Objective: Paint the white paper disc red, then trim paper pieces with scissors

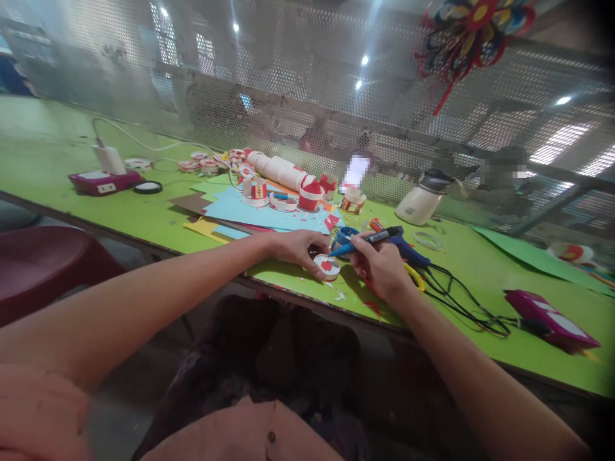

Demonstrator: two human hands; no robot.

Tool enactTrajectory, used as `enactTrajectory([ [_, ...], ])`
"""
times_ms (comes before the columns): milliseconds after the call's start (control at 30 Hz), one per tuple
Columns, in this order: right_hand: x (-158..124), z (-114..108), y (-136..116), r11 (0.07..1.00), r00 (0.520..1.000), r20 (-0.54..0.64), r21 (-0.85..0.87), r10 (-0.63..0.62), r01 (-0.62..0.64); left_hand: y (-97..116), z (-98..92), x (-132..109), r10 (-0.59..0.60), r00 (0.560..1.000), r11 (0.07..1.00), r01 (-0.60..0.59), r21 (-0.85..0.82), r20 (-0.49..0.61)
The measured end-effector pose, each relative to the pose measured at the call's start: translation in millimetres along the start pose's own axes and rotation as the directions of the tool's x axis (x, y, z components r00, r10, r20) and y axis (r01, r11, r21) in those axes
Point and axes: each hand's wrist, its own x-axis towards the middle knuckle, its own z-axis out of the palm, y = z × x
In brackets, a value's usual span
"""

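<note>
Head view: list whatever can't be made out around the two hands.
- Round paper piece: head view, part covered by the left hand; its pattern is too small to read.
- Blue tool: head view, its middle is hidden in the right hand grip.
- Pale patch: head view, blurred out.

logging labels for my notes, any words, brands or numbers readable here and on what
No text can be read.
Left pink box: white label, too blurred.
Right pink box: white patches, too blurred.
Pen in right hand: too small to tell.
Disc at left hand: red shapes, no letters.
</note>
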Motion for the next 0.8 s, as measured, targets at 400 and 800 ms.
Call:
enactTrajectory([
  [400, -4, 4, -5, 0.994, 0.995, -0.056, -0.080, -0.077, 0.073, 4, 4.0, -4, 0.010, 0.999, 1.000, -0.010, 0.003, -0.033],
  [800, -5, 10, -4, 0.979, 0.998, 0.012, -0.192, -0.069, 0.070, 2, 4.5, -4, 0.064, 0.997, 0.997, -0.062, 0.051, -0.037],
])
